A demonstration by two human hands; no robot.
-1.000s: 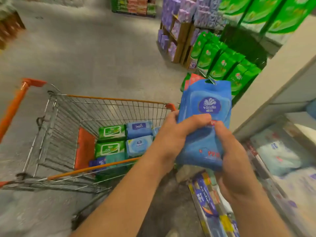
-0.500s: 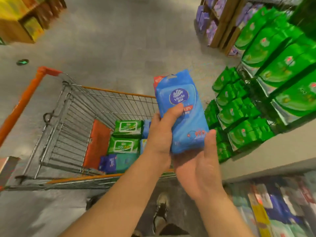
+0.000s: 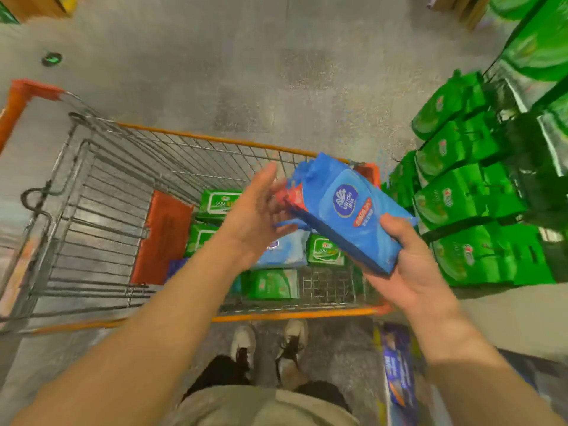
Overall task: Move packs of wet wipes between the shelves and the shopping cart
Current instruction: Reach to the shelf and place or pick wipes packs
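Overhead, right hand point(image 3: 408, 265) grips the blue pack point(image 3: 347, 210), left hand point(image 3: 258, 210) spread beside it, above the cart point(image 3: 196, 136) near green packs point(image 3: 467, 186).

The wire shopping cart point(image 3: 101, 192) stands on the grey floor point(image 3: 233, 72); on its mesh bottom lie green wipe packs point(image 3: 216, 202), a pale blue pack point(image 3: 284, 250) and an orange panel point(image 3: 164, 238).

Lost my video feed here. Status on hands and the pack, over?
Right hand grips blue wipes pack over the cart. Left hand open at pack's red end. Packs already in basket; drop path looks clear.
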